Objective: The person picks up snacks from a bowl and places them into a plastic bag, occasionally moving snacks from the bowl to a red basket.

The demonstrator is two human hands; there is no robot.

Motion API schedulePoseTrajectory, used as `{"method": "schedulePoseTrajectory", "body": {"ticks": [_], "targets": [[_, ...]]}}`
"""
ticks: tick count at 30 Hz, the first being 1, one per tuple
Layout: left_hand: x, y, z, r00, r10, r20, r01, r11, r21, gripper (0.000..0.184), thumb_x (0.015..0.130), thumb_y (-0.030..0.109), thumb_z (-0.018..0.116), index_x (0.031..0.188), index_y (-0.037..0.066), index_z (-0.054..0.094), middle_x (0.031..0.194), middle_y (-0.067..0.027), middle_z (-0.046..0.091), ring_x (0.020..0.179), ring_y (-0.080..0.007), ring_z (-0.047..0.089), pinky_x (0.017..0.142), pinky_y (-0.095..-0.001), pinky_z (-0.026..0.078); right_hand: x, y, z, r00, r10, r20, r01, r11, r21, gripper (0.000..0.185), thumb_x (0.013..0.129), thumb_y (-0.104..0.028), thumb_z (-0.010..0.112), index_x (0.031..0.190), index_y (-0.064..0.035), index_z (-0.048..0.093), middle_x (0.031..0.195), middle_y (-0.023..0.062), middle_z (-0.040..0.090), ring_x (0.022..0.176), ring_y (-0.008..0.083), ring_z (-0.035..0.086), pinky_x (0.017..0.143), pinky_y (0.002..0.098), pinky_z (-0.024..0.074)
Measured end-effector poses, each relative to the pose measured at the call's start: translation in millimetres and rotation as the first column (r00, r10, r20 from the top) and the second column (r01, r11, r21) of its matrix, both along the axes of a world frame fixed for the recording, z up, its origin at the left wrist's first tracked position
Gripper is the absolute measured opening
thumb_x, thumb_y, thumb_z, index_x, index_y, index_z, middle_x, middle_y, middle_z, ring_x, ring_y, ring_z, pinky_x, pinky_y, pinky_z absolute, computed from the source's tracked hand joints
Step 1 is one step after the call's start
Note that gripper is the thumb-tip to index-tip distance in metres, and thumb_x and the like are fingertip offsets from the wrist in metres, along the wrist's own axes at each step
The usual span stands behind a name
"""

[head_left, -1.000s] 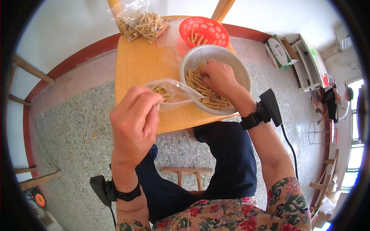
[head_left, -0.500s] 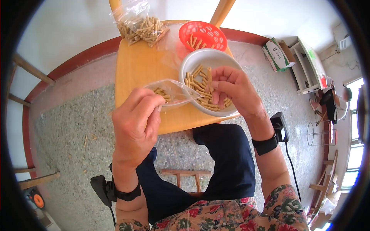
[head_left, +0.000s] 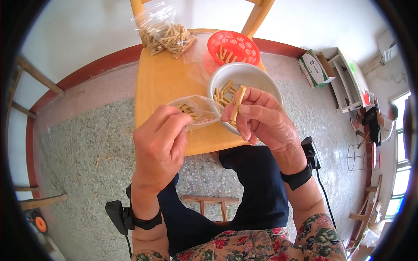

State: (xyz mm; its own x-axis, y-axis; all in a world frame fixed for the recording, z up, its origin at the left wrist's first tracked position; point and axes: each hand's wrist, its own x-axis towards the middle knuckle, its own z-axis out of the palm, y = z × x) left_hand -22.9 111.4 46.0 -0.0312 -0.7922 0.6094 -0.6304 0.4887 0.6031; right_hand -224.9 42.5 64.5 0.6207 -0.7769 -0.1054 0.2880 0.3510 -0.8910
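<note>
My left hand (head_left: 160, 145) pinches the near edge of a clear plastic zip bag (head_left: 204, 114), which has several short tan sticks (head_left: 188, 111) inside. Between the thumb and fingers of my right hand (head_left: 265, 115) a tan stick (head_left: 237, 103) is held upright. The fingertips of that hand are also at the bag's right edge; whether they grip it I cannot tell. Below and behind the right hand stands a grey-white bowl (head_left: 266, 77) with more tan sticks, partly hidden by the hand.
The bowl stands on a wooden chair seat (head_left: 159, 87). Behind it is a red perforated basket (head_left: 244, 45) with a few sticks. A filled clear bag (head_left: 167, 39) lies at the back left. A green-white box (head_left: 314, 67) and shelf (head_left: 348, 82) stand right; a person (head_left: 385, 122) is far right.
My right hand has lifted slightly and turned with the stick, and its fingertips are now at the bag's edge. The left hand keeps its hold on the bag. The view has shifted slightly.
</note>
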Motion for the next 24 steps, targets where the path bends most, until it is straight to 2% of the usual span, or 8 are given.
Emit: {"method": "schedulePoseTrajectory", "body": {"ticks": [1, 7, 9, 13, 15, 16, 18, 24], "targets": [[-0.2, -0.4, -0.6, 1.0, -0.008, -0.023, 0.007, 1.0, -0.023, 0.024, 0.063, -0.014, 0.059, 0.081, 0.001, 0.056, 0.075, -0.0105, 0.053, 0.063, -0.0277, 0.055, 0.053, -0.0324, 0.044, 0.6, 0.3, 0.1, 1.0, 0.002, 0.0, -0.002, 1.0, 0.0, 0.013, 0.083, -0.009, 0.054, 0.086, 0.0027, 0.051, 0.084, 0.0167, 0.062, 0.051, 0.0107, 0.057, 0.039, 0.0184, 0.0421], [0.5, -0.5, 0.0, 1.0, -0.007, -0.02, 0.007, 1.0, -0.014, 0.024, 0.062, -0.014, 0.059, 0.081, 0.001, 0.057, 0.076, -0.0105, 0.053, 0.064, -0.0283, 0.056, 0.054, -0.033, 0.044, 8.2, 2.5, 5.5, 0.991, -0.058, -0.122, 0.045, 0.993, -0.107, 0.01, 0.081, -0.004, 0.056, 0.086, 0.0024, 0.051, 0.081, 0.0118, 0.061, 0.051, 0.0085, 0.056, 0.039, 0.0177, 0.0407], [0.1, -1.0, -0.1, 1.0, -0.011, -0.019, 0.011, 1.0, -0.014, 0.025, 0.062, -0.014, 0.059, 0.081, 0.001, 0.056, 0.076, -0.0105, 0.053, 0.064, -0.0285, 0.056, 0.054, -0.0331, 0.044, 12.2, 5.4, 6.3, 0.958, -0.16, -0.238, 0.105, 0.968, -0.228, 0.009, 0.08, 0.0, 0.057, 0.087, 0.001, 0.051, 0.076, 0.006, 0.059, 0.052, 0.0068, 0.055, 0.042, 0.017, 0.0406], [-0.7, -1.2, -2.1, 0.999, -0.016, -0.028, 0.016, 1.0, -0.008, 0.025, 0.061, -0.014, 0.059, 0.081, 0.001, 0.056, 0.076, -0.0106, 0.053, 0.065, -0.0289, 0.056, 0.055, -0.0333, 0.044, 18.8, 13.0, 1.4, 0.909, -0.27, -0.318, 0.133, 0.909, -0.394, 0.012, 0.078, 0.004, 0.058, 0.086, -0.0013, 0.052, 0.07, 0.0028, 0.055, 0.053, 0.0048, 0.052, 0.044, 0.0174, 0.0389], [-0.5, -1.5, -3.0, 1.0, -0.015, -0.027, 0.015, 1.0, -0.012, 0.026, 0.061, -0.014, 0.059, 0.081, 0.001, 0.056, 0.076, -0.0105, 0.053, 0.065, -0.0289, 0.056, 0.055, -0.0333, 0.044, 19.5, 14.1, -3.4, 0.807, -0.416, -0.419, -0.032, 0.678, -0.734, 0.015, 0.075, 0.006, 0.059, 0.084, -0.0024, 0.052, 0.072, 0.0033, 0.054, 0.053, 0.0055, 0.051, 0.046, 0.02, 0.0387], [-0.3, -1.5, -3.3, 1.0, -0.016, -0.027, 0.016, 1.0, -0.018, 0.026, 0.061, -0.014, 0.059, 0.082, 0.001, 0.056, 0.076, -0.0105, 0.053, 0.065, -0.0289, 0.056, 0.055, -0.0332, 0.044, 21.2, 14.0, -4.9, 0.808, -0.414, -0.42, -0.032, 0.68, -0.733, 0.015, 0.075, 0.006, 0.059, 0.084, -0.0024, 0.052, 0.072, 0.0033, 0.054, 0.053, 0.0055, 0.051, 0.046, 0.02, 0.0387], [0.0, -1.5, -4.4, 0.999, -0.015, -0.029, 0.015, 1.0, -0.011, 0.026, 0.061, -0.014, 0.059, 0.082, 0.001, 0.056, 0.076, -0.0105, 0.053, 0.065, -0.0289, 0.056, 0.055, -0.0332, 0.044, 25.4, 13.5, -6.8, 0.828, -0.473, -0.302, -0.003, 0.534, -0.845, 0.017, 0.071, 0.007, 0.061, 0.083, -0.0031, 0.053, 0.076, 0.0044, 0.053, 0.052, 0.008, 0.051, 0.046, 0.0227, 0.0389], [-0.3, -1.8, -4.5, 0.999, -0.015, -0.031, 0.015, 1.0, -0.001, 0.025, 0.061, -0.013, 0.059, 0.082, 0.001, 0.056, 0.077, -0.0103, 0.053, 0.065, -0.0289, 0.056, 0.055, -0.0331, 0.045, 28.2, 14.0, -5.6, 0.798, -0.518, -0.307, -0.069, 0.428, -0.901, 0.018, 0.07, 0.005, 0.062, 0.083, -0.0039, 0.053, 0.078, 0.0073, 0.053, 0.057, 0.0194, 0.054, 0.049, 0.0276, 0.0425]]}}
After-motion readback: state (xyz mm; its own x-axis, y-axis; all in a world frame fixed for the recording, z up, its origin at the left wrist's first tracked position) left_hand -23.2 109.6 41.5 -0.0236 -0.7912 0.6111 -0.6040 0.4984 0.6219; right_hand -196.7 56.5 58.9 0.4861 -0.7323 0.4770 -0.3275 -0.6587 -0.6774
